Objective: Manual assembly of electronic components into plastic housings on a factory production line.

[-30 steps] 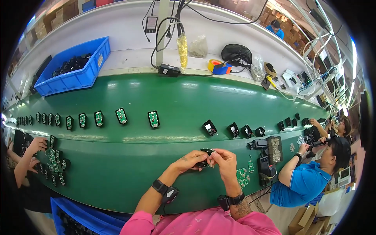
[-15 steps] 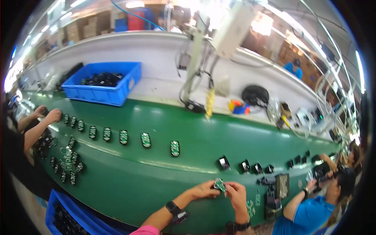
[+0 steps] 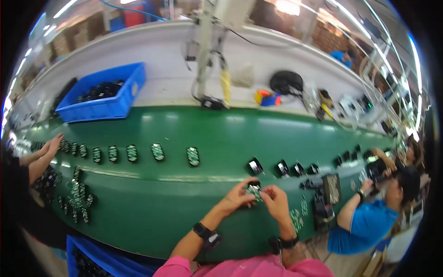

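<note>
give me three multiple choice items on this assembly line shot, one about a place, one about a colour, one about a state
1. Where does the blue plastic bin sit?
A. on the white shelf behind the belt
B. on the floor
C. in the person's lap

2. What colour is the conveyor belt?
A. grey
B. green
C. red

3. How is the small green circuit board held?
A. lying free on the belt
B. in the left hand alone
C. between the fingers of the left hand and the right hand

Answers:
1. A, the bin stands on the white surface beyond the belt's far edge, at the left.
2. B, the belt surface is green throughout.
3. C, both hands pinch the board just above the belt's near edge.
</note>
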Tool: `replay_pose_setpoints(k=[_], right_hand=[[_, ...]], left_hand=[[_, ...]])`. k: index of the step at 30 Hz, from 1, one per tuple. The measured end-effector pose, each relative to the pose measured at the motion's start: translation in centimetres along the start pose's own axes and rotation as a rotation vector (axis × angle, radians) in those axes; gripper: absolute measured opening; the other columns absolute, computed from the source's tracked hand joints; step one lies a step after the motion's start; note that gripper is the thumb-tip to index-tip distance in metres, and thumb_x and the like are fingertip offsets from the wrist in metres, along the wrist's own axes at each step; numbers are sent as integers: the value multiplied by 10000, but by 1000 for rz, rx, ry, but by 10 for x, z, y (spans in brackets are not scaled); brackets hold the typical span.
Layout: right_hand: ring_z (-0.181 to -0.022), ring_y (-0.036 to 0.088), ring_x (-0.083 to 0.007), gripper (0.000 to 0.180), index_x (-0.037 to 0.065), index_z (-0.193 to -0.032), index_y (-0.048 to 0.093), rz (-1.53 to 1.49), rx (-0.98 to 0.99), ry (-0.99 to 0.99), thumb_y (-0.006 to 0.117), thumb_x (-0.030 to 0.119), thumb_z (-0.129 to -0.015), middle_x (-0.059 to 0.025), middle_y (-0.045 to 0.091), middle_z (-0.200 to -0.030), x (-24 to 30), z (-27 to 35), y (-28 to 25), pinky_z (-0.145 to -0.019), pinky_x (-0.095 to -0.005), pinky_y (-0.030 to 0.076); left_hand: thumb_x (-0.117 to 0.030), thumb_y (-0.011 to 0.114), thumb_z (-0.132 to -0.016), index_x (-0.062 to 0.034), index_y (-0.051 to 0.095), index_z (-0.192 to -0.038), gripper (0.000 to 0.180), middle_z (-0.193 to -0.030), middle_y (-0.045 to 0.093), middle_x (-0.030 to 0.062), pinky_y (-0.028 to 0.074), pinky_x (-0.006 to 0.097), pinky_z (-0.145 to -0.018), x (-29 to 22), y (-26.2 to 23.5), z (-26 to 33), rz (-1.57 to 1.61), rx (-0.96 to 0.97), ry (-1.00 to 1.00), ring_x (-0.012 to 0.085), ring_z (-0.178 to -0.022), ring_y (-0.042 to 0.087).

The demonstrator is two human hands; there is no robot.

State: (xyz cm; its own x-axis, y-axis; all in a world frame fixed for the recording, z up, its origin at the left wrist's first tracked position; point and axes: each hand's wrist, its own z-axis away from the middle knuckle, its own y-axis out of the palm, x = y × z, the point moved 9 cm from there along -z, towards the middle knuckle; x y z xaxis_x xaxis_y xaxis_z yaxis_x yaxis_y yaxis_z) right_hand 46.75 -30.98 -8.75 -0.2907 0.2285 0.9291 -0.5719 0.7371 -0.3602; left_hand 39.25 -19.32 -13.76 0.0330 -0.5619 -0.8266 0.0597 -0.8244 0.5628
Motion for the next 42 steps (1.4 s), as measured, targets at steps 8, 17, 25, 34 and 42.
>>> replay_pose_setpoints(k=[8, 17, 25, 34, 42], right_hand=[[-646, 607, -174, 142, -24, -925, 682, 281, -128, -210, 695, 102, -861, -101, 649, -750, 38, 2, 4, -587, -295, 479], [-522, 579, -89, 178, -58, -922, 682, -213, 24, 105, 604, 101, -941, -56, 644, -709, 7, 1, 27, -460, -216, 434], [-496, 492, -64, 223, -23, -870, 651, 46, -263, -218, 576, 168, -958, -33, 586, -638, -20, -1, 15, -437, -225, 376], [-643, 626, -185, 248, -46, -878, 674, 311, -77, -168, 596, 185, -922, -127, 668, -718, 34, -2, 21, -584, -350, 487], [-714, 648, -351, 153, -13, -880, 684, 391, 16, -149, 611, 120, -900, -192, 666, -807, 44, -7, 19, -642, -404, 499]], left_hand=[[-67, 564, -953, -126, 374, -1449, 534, -1012, 642, 111, 563, 270, -650, 0, -5, 1, -90, -92, -36, 166, -760, 675], [-192, 547, -1006, -115, 397, -1429, 455, -945, 590, 36, 515, 244, -674, 16, 0, -10, -234, -84, 177, 93, -824, 587], [-167, 532, -955, -148, 465, -1396, 447, -1099, 632, 75, 567, 302, -738, 1, -5, -3, -286, -267, 285, 133, -824, 644], [-137, 523, -960, -70, 454, -1414, 464, -1300, 545, 79, 494, 311, -938, -13, -6, 5, -408, -284, 465, 145, -1116, 552], [9, 529, -933, -75, 514, -1366, 441, -1162, 641, 82, 569, 276, -791, -22, -8, 1, -255, -307, 308, 121, -910, 642]])
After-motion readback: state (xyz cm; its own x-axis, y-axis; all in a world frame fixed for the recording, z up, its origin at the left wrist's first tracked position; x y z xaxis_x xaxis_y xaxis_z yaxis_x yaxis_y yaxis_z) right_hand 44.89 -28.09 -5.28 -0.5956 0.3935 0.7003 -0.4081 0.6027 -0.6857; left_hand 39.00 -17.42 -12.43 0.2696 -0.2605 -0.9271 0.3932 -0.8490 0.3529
